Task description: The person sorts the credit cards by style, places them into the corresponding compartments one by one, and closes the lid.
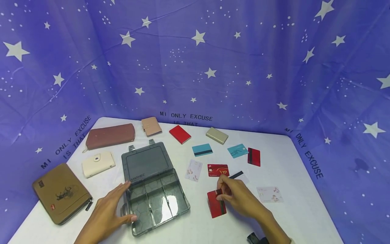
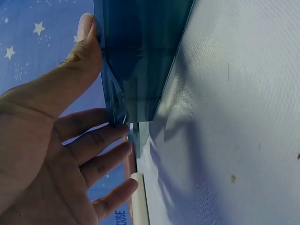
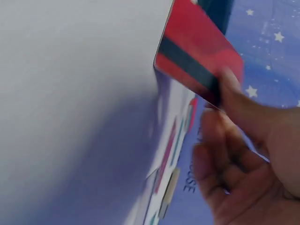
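From where I stand, a red card (image 1: 215, 207) with a dark stripe hangs just below and left of the person's right-hand grip (image 1: 239, 196), tilted over the white desk (image 1: 198, 232), to the right of an open compartment case (image 1: 138, 203). That grip is pinched together on the card, thumb on the striped face and a fingertip behind; I can't quite make out whether the card's lower edge touches the desk. The left-hand grip (image 1: 105, 211) is spread wide, thumb well apart from the fingers, both reaching to the case's left side. Just beyond the pinched card lie a red VIP card (image 1: 214, 170) and a white card (image 1: 242, 177) with a black stripe, partly hidden.
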A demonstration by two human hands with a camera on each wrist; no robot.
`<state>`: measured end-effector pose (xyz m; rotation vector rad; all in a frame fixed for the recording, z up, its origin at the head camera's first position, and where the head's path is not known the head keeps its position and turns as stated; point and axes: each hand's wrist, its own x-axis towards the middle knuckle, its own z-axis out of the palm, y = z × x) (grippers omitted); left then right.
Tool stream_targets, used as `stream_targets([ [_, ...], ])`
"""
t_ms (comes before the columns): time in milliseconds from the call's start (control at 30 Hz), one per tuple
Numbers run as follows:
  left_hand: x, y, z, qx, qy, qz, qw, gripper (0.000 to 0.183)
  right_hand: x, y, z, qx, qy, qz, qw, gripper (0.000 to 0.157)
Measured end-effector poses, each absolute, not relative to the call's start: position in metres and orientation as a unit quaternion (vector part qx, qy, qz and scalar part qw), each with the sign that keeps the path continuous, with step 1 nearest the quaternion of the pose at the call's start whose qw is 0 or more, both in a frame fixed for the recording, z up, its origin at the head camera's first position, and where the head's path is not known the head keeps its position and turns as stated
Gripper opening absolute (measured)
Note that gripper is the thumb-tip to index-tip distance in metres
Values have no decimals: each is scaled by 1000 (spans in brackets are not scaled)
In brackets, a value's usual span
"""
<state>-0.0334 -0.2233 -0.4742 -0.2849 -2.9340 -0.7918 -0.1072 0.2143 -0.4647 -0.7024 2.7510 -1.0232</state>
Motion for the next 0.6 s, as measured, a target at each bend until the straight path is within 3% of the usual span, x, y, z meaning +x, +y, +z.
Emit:
stream_targets([
  [100,-33,-223,-474,-102,-959,-258,56,107,-109,203,-457,-237,884,-403,18,23],
  [333,-33,-223,-471,-96,-961,-254,49,107,-112,153,-433,-220,830,-511,-43,17],
  [600,-33,-222,-473,-90,-962,-256,44,106,-117,106,-451,-303,861,-402,-79,16],
])
